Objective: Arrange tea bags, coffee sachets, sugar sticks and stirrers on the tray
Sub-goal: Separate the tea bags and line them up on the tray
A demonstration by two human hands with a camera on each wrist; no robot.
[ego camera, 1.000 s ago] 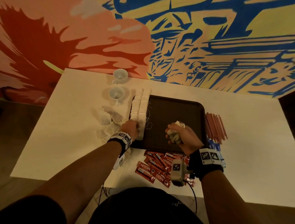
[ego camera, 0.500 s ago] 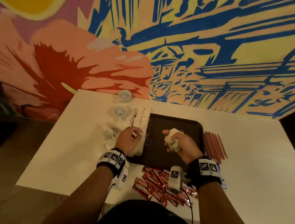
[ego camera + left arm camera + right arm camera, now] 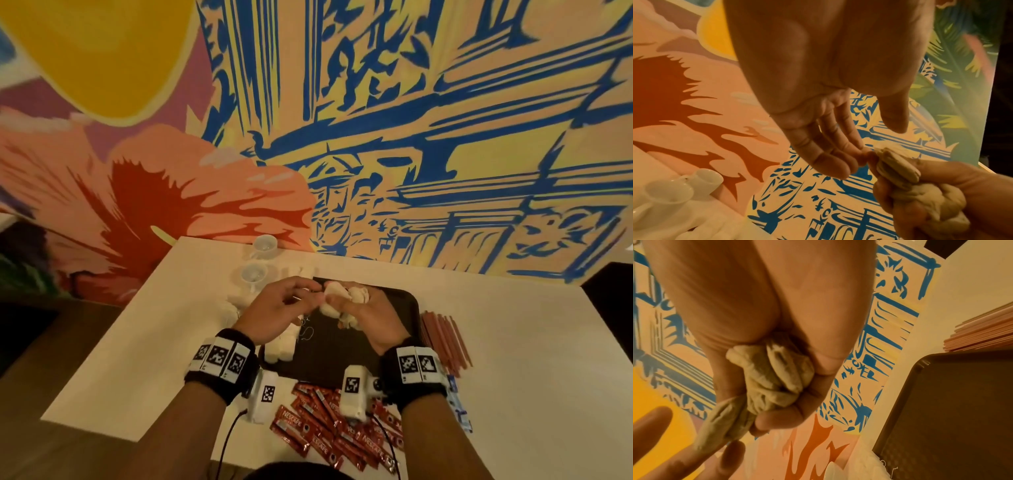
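Note:
My right hand (image 3: 363, 315) is raised over the dark tray (image 3: 342, 356) and grips a crumpled bunch of white tea bags (image 3: 342, 301). In the right wrist view the bunch (image 3: 772, 378) fills my fist. My left hand (image 3: 313, 291) reaches across to it with fairly straight fingers. In the left wrist view its fingertips (image 3: 865, 152) touch the top tea bag (image 3: 898, 168), and the thumb stands apart. A row of tea bags (image 3: 284, 346) lies along the tray's left edge. Red coffee sachets (image 3: 325, 431) lie in front of the tray, reddish stirrers (image 3: 445, 339) to its right.
Two white cups (image 3: 263, 245) (image 3: 253, 274) stand at the back left of the white table. Loose tea bags (image 3: 233, 308) lie left of the tray. Blue sugar sticks (image 3: 460, 407) peek out beside my right wrist. A painted wall rises right behind the table.
My left hand has left the tea bag row on the tray and risen to the bunch in my right hand. The right hand has lifted a little. My head has tilted up.

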